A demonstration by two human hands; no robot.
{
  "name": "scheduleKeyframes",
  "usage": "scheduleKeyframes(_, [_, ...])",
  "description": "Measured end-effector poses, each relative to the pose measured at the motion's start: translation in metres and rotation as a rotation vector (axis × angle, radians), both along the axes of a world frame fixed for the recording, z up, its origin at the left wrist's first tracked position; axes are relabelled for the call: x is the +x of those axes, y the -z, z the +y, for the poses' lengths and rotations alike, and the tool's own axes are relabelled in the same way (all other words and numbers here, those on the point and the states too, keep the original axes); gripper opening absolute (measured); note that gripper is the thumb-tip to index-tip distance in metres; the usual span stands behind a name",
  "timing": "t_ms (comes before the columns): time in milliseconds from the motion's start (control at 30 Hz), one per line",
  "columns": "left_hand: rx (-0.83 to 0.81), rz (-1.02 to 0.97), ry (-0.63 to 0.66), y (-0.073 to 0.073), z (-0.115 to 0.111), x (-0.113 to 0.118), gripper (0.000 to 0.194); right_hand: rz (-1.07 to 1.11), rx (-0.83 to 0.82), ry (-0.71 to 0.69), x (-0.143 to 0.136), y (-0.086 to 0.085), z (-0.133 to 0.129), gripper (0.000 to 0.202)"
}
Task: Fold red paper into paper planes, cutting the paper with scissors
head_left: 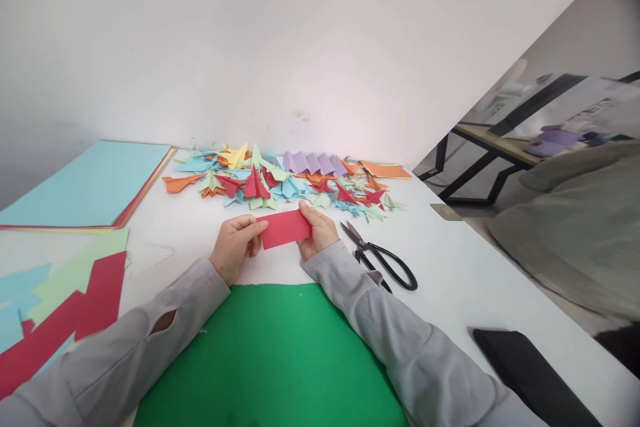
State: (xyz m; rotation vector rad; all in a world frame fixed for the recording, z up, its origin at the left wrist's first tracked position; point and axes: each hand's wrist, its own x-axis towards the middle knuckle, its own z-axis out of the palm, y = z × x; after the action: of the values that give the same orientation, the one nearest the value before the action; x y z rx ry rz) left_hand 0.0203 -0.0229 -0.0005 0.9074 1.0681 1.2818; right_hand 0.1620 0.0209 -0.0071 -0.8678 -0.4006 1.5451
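A small red rectangle of paper point(286, 229) is stretched between my two hands, raised above the white table near the far edge of a green sheet point(280, 353). My left hand point(236, 245) pinches its left end between thumb and fingers. At the other end my right hand point(316, 230) grips it, thumb on top and the fingers mostly hidden behind. Black-handled scissors point(383, 259) lie just right of my right wrist, blades pointing away to the upper left. Behind the paper spreads a pile of small folded paper planes point(256, 181) in several colours.
Large coloured sheets point(95, 183) are stacked at the back left, with red, green and blue paper pieces point(101, 293) nearer. A purple pleated strip point(315, 164) and orange paper point(386, 169) lie by the wall. A black flat object point(530, 373) rests at the right edge.
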Motion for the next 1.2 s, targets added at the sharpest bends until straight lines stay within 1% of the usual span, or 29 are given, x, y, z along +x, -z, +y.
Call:
scheduleKeyframes(100, [-0.022,-0.129,-0.038,-0.003,0.002,-0.001,0.028,-0.059,0.031,-0.056,0.0,0.001,-0.001,0.032])
scheduleKeyframes(200, [-0.06,-0.315,-0.089,-0.006,0.007,-0.004,0.011,-0.196,0.122,-0.158,-0.001,0.005,-0.003,0.033])
scheduleKeyframes(233, [-0.064,-0.367,-0.109,-0.006,0.009,-0.005,0.008,-0.251,0.163,-0.195,-0.002,0.006,-0.004,0.033])
scheduleKeyframes(333, [-0.078,-0.447,-0.153,-0.006,0.012,-0.006,0.008,-0.412,0.27,-0.302,-0.003,0.009,-0.008,0.029])
scheduleKeyframes(400, [-0.071,-0.463,-0.157,-0.005,0.012,-0.005,0.011,-0.474,0.302,-0.315,-0.004,0.009,-0.011,0.028])
scheduleKeyframes(500, [-0.059,-0.442,-0.164,-0.005,0.01,-0.004,0.02,-0.514,0.343,-0.304,-0.006,0.007,-0.015,0.03])
scheduleKeyframes(633, [-0.077,-0.357,-0.172,-0.004,0.006,-0.001,0.029,-0.644,0.43,-0.405,-0.008,0.004,-0.021,0.03])
scheduleKeyframes(767, [-0.057,-0.254,-0.125,-0.003,0.003,0.001,0.032,-0.724,0.512,-0.428,-0.009,0.005,-0.026,0.03])
scheduleKeyframes(900, [-0.032,-0.16,-0.102,-0.001,0.001,0.002,0.033,-0.775,0.548,-0.451,-0.009,0.006,-0.029,0.031])
scheduleKeyframes(1033, [-0.029,-0.069,-0.123,0.001,0.0,0.002,0.027,-0.807,0.557,-0.509,-0.009,0.004,-0.032,0.035])
scheduleKeyframes(1100, [-0.029,-0.056,-0.134,0.001,-0.001,0.002,0.026,-0.818,0.557,-0.535,-0.009,0.003,-0.034,0.038])
scheduleKeyframes(1200, [-0.036,-0.081,-0.159,0.0,0.0,0.003,0.025,-0.891,0.576,-0.518,-0.011,0.002,-0.036,0.043])
